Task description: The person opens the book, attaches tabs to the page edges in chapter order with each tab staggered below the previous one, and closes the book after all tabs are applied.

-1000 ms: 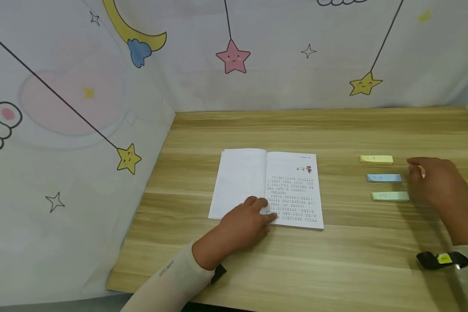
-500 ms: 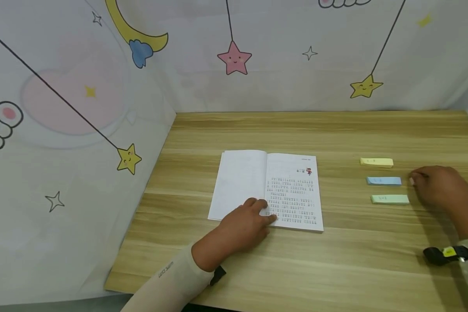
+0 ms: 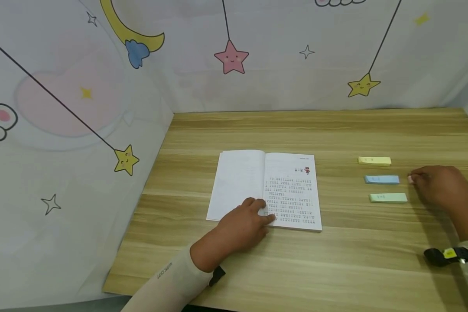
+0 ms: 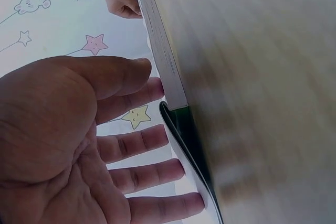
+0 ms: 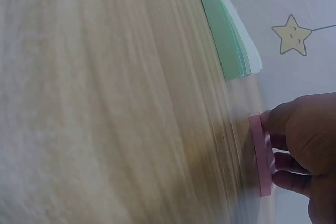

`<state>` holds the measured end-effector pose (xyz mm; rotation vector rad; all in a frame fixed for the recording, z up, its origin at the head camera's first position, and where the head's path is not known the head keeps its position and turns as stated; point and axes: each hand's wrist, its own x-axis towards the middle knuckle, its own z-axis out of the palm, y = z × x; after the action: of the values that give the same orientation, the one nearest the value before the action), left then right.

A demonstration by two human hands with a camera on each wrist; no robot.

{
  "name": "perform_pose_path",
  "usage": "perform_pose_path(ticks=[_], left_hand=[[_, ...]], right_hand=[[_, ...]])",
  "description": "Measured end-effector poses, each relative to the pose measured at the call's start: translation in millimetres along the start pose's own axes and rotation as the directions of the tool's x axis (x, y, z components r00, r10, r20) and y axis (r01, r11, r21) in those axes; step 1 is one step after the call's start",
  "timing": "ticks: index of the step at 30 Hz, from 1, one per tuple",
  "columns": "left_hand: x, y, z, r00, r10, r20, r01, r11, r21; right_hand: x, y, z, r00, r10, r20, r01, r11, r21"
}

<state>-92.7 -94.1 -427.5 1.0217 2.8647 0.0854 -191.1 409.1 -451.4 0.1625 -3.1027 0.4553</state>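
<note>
Your left hand (image 3: 235,227) lies on the open book (image 3: 249,177), low down by the middle fold. Its grip is spread, with the fingers straight and touching the paper. The book lies on the wooden surface (image 3: 316,264), closer to the left edge than to the right edge. The page on its left side looks blank, and the page on its right side has rows of tiny print and a little picture near the top. Your right hand (image 3: 444,188) is over toward the right edge of the surface. Its grip pinches a pink strip (image 5: 261,156) between the thumb and the fingers; you can see this best from the right wrist. I can't tell if the pink strip touches the surface. Just left of that hand, three strips lie in a row, each apart from the next. The yellow strip (image 3: 374,161) is closest to the back edge, the blue strip (image 3: 381,180) is in the middle, and the green strip (image 3: 388,198) is closest to the front edge.
</note>
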Motion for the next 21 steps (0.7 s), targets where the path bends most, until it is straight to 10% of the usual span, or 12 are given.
perform_pose_path(ticks=[21], left_hand=[[-0.4,0.4,0.2,1.000,0.000,0.006,0.000,1.000,-0.005]], right_hand=[[-0.4,-6.6,-4.9,0.999,-0.028,-0.024,0.023,0.982,-0.188]])
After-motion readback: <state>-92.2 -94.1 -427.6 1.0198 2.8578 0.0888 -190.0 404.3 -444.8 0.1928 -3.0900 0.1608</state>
